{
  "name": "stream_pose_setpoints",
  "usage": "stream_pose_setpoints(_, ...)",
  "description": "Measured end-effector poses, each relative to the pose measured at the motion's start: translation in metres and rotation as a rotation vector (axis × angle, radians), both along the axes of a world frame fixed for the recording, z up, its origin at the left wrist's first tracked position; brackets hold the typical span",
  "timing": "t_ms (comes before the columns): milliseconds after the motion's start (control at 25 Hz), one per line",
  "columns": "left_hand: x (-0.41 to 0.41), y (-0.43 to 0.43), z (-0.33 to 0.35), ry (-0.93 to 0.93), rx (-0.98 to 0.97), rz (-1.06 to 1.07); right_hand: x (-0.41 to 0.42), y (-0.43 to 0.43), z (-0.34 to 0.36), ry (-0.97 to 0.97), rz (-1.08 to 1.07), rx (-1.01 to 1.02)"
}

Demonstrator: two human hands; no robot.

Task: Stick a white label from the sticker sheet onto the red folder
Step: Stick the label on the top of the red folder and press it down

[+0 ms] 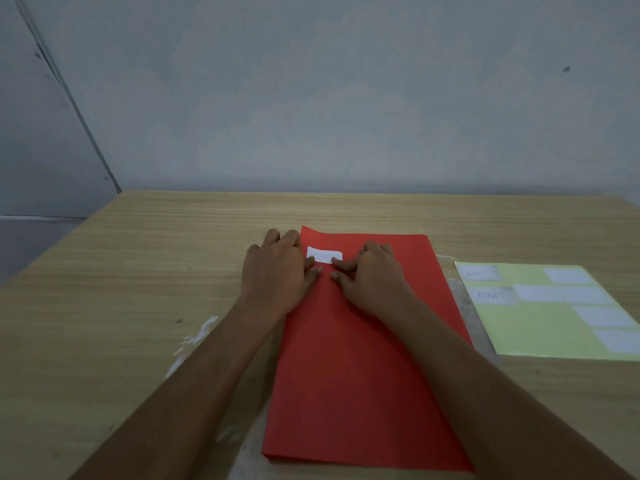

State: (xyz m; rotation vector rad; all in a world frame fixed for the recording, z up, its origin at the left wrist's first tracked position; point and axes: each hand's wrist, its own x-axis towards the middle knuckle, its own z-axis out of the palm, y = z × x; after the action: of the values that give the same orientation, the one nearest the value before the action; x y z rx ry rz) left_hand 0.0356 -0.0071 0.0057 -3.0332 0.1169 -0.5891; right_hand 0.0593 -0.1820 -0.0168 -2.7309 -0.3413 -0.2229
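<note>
Your view is dim and flat, without glare; soft shadows under your forearms, mild blur throughout, the bench (138, 271) edges bowing outward.

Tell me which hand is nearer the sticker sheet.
Right. The right hand rests on the red folder, closer to the sticker sheet; the left hand is at the folder's far-left edge.

The left hand (277, 271) hides the near-left corner of the white label (325, 255), whose faint writing is too blurred to read. Both forearms cover parts of the red folder (349, 393), and its near-right corner is hidden. The sticker sheet (540, 327) is cut off by the right edge. Writing on its topmost label is illegible.
</note>
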Motion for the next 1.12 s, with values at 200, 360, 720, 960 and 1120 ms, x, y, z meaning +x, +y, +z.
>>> stream_pose_setpoints(200,0.001,0.004,0.001,0.042,0.032,-0.006,0.007,-0.001,0.002,0.057,-0.032,0.083)
stream_pose_setpoints(360,0.007,0.001,0.004,0.106,0.079,0.017,0.009,0.002,0.001,0.066,-0.068,0.074)
stream_pose_setpoints(720,0.003,0.003,-0.006,0.16,-0.001,0.019,0.002,0.004,0.0,0.048,-0.081,0.072)
stream_pose_setpoints(960,0.003,-0.001,-0.004,0.221,-0.111,0.032,-0.004,-0.007,0.009,0.041,-0.032,0.19)
stream_pose_setpoints(1120,-0.002,-0.003,-0.002,0.217,-0.17,0.02,-0.019,-0.023,0.02,-0.032,-0.151,0.322)
